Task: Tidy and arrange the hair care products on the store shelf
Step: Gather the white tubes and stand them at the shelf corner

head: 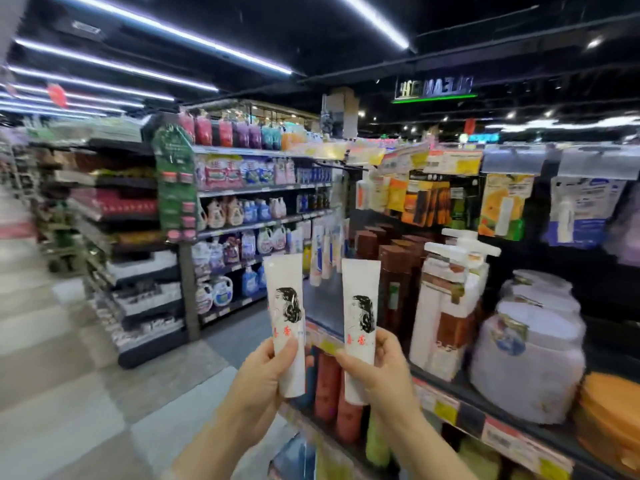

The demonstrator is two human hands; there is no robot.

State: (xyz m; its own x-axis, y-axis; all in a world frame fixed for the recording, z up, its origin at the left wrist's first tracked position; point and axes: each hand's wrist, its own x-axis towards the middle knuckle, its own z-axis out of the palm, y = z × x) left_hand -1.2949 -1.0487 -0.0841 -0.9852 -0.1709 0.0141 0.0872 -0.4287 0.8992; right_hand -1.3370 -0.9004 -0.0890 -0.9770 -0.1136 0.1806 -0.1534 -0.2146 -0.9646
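Each of my hands holds up a white tube printed with a dark-haired head and red characters. My left hand [266, 372] grips the left tube [284, 306] near its lower end. My right hand [372, 368] grips the right tube [360, 306] the same way. Both tubes stand upright, side by side and apart, in front of the left end of the hair care shelf [446, 403]. More white tubes [320, 258] hang or stand further back at the shelf's end.
On the shelf to the right stand brown bottles [394, 282], white pump bottles [446, 306], pale lidded jars [526, 358] and orange jars [609, 417]. Hanging packets [502, 206] fill the rack above. Red bottles [329, 386] sit one level lower. An aisle with detergent shelves [242, 220] runs left.
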